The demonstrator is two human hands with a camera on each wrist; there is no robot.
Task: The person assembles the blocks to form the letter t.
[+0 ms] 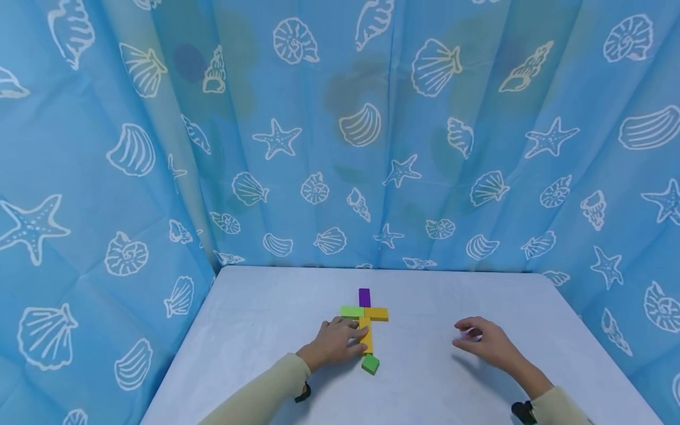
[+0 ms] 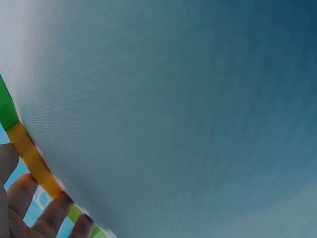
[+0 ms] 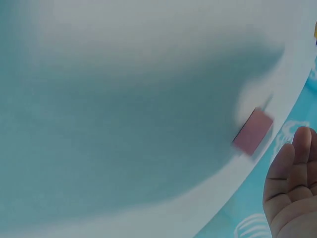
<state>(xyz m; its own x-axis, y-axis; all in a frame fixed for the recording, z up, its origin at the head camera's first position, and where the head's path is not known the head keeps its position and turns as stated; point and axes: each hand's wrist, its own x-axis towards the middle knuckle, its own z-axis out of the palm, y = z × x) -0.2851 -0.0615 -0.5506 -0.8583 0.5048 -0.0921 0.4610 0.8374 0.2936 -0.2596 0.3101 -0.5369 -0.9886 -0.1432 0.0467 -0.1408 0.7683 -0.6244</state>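
Note:
In the head view my left hand [image 1: 336, 342] reaches over the left side of a long yellow block [image 1: 367, 336]. Its fingertips touch that block and come up to the light green block [image 1: 352, 311]; the left wrist view shows the fingers spread along the yellow edge [image 2: 33, 161]. A green block [image 1: 370, 364] sits turned at the near end. Beyond lie an orange-yellow block [image 1: 376, 314] and a purple block [image 1: 364, 297]. My right hand [image 1: 486, 342] hovers to the right, fingers loosely bent. Apart from its fingers, a blurred pink block [image 3: 253, 131] shows in the right wrist view.
A white-covered table [image 1: 265, 307] carries the blocks. Blue curtains [image 1: 329, 165] with white shell and starfish prints hang behind the table and at both sides. Dark bands [image 1: 303, 392] circle the wrists.

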